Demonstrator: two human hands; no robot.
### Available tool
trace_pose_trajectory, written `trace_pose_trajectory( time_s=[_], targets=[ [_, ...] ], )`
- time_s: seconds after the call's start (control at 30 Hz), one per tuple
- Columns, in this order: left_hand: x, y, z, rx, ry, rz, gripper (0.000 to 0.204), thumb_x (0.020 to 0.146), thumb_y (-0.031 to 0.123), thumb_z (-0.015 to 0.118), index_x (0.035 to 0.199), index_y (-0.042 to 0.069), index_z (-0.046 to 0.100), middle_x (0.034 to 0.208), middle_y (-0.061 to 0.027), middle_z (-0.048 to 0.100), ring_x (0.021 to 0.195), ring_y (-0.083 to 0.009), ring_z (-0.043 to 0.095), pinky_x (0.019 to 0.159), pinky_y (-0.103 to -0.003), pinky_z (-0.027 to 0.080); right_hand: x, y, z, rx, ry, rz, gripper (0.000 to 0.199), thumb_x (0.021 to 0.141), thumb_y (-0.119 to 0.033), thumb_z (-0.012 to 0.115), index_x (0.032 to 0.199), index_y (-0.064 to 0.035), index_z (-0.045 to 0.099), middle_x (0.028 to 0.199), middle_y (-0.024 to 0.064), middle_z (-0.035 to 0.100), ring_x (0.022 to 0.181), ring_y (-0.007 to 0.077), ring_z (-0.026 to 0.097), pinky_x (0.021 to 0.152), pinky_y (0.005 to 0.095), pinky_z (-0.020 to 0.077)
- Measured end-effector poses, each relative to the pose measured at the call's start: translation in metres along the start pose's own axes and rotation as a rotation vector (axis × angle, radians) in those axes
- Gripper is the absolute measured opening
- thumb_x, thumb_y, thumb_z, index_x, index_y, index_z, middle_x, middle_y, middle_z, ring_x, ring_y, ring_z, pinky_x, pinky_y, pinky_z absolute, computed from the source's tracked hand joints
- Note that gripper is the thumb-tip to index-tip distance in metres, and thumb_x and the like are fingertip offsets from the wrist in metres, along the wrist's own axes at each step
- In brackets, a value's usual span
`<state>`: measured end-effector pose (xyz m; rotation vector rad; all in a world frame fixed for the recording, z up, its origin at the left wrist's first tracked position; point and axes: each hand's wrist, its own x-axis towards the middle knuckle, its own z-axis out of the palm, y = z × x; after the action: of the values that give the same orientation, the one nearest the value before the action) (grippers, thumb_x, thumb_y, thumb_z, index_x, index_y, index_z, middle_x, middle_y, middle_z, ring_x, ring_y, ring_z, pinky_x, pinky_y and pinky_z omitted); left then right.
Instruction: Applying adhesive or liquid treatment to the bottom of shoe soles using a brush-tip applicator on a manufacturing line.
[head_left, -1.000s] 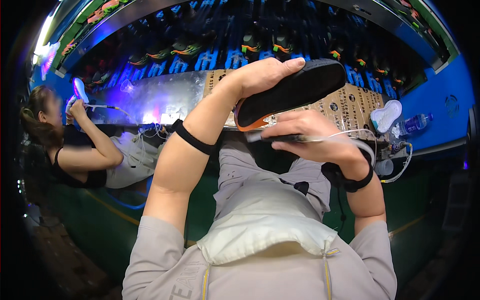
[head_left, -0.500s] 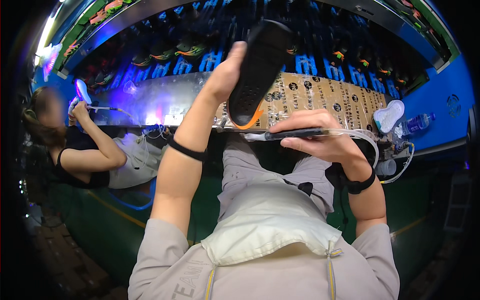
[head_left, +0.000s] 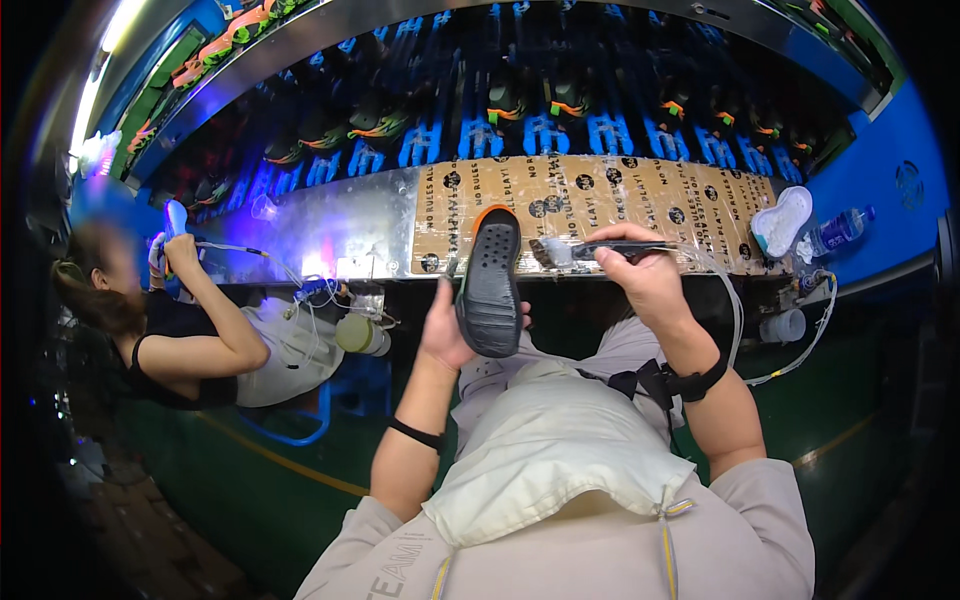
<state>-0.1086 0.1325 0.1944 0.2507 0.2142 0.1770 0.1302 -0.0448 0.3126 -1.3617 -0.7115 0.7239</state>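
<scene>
My left hand is closed around the lower end of a black shoe sole with an orange edge at its far end. Small round dimples cover the sole's upper half, and the near part is ribbed. Between the fingers of my right hand is a dark-handled brush fed by a clear hose. Its pale bristles end in a dark tip, just right of the sole; whether they touch it I cannot tell.
Printed cardboard covers the bench. At its right end lie a white sole and a water bottle; a cup hangs below. Several dark shoes on blue holders line the back. A co-worker sits at left.
My left hand has come down toward me with the sole, whose orange end now points away instead of toward me. The brush has shifted right and slightly away from me.
</scene>
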Motion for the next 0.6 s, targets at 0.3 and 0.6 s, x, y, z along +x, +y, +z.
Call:
trace_pose_trajectory(
  time_s=[0.3, 0.6],
  targets=[
    [0.036, -0.051, 0.048, -0.096, -0.057, 0.099, 0.091, 0.103, 0.072, 0.021, 0.154, 0.002, 0.044, 0.141, -0.0296, 0.06, 0.135, -0.0506, 0.054, 0.113, -0.067, 0.043, 0.028, -0.016, 0.048, -0.221, 0.066, -0.108, 0.019, 0.089, -0.014, 0.073, 0.103, -0.0008, 0.075, 0.081, 0.004, 0.072, 0.073, 0.009, 0.063, 0.068, 0.0268, 0.051],
    [0.044, -0.058, 0.072, 0.16, 0.121, 0.334, 0.061, 0.11, 0.052, 0.03, 0.151, 0.011, 0.05, 0.146, -0.0129, 0.06, 0.134, -0.0292, 0.06, 0.115, -0.046, 0.047, 0.029, -0.01, 0.073, -0.443, 0.106, -0.62, 0.018, 0.084, -0.012, 0.075, 0.098, -0.0018, 0.074, 0.085, 0.0177, 0.073, 0.077, 0.0341, 0.073, 0.069, 0.0396, 0.0571]
  ],
)
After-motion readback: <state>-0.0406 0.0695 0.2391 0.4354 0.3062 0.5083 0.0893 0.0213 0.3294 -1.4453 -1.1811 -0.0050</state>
